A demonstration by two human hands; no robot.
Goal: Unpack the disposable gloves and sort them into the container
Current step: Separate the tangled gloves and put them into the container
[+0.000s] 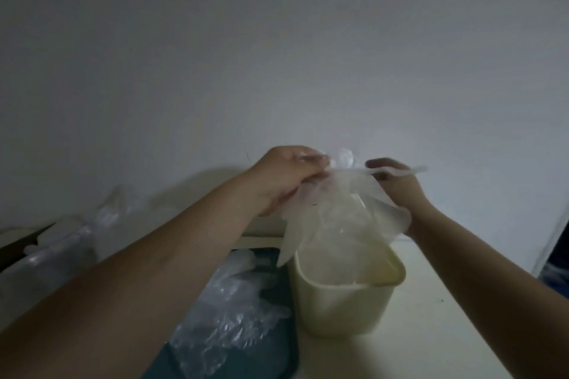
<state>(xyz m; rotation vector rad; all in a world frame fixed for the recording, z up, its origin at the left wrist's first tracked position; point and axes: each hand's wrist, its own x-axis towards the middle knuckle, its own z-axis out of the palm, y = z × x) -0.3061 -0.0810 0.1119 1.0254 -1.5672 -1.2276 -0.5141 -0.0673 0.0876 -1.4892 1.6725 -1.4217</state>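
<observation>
Left forearm stretches in from 8 o'clock. On the pale desk, a dark green tray at 6 o'clock holds a heap of crumpled clear gloves. A cream container stands at the tray's 3 o'clock side. Above it hangs a translucent glove, pinched by the left hand and right hand.

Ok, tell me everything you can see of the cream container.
The container is a cream, smooth plastic-looking tub with rounded corners and no lid, standing upright on the pale table, beside a dark teal tray. Translucent gloves, held above by the left hand and right hand, hang into its open top; one glove finger drapes past its left rim.
</observation>
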